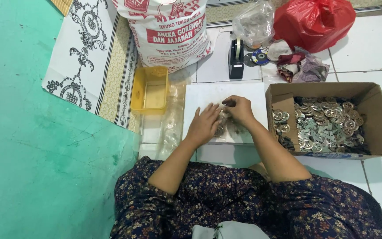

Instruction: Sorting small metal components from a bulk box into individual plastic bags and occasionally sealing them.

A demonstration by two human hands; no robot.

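Observation:
My left hand (204,124) lies flat with fingers spread on a small clear plastic bag of metal pieces (227,127), pressing it onto a white board (208,95) on the floor. My right hand (239,108) pinches the top of the same bag with bent fingers. Just right of my right hand, an open cardboard box (376,128) holds several round silver metal discs and flat metal parts (321,124).
A yellow plastic tray (150,90) sits left of the board, with clear plastic bags (172,128) beside it. Behind stand a large white and red sack (169,31), a black tape dispenser (236,57), a clear bag (255,22), a red plastic bag (315,22) and crumpled cloths (299,66). A teal mat (32,141) covers the left.

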